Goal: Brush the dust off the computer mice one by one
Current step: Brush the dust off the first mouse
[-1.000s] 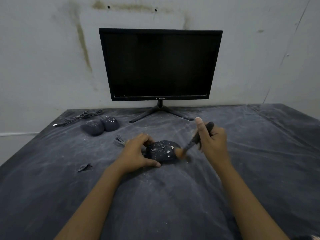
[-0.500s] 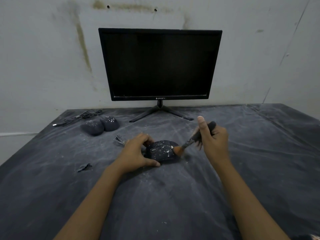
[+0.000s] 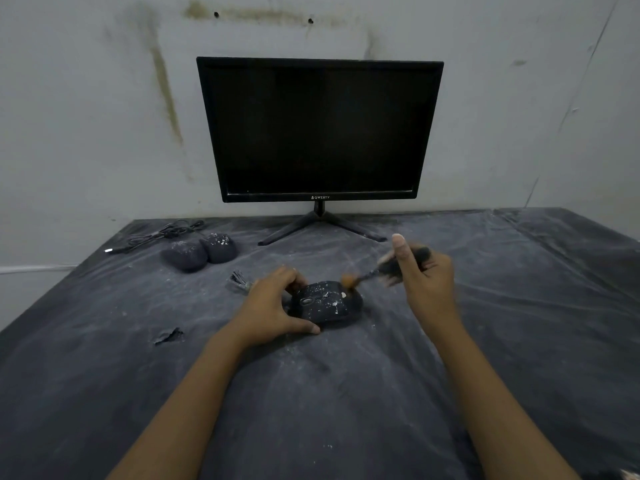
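Left hand (image 3: 273,306) grips the dust-speckled black mouse (image 3: 325,304) at its left end, thumb along the near edge and fingers curled over the far edge. The mouse lies centrally on the dusty dark table cover (image 3: 346,393). Right hand (image 3: 426,282), just right of the mouse, is clenched round the handle of a small brush (image 3: 367,276). The bristles appear to touch the mouse's far top, though blur prevents certainty. Farther left, two dusty mice (image 3: 199,252) lie touching, beside a cable (image 3: 162,233). A monitor (image 3: 318,129) stands at the wall.
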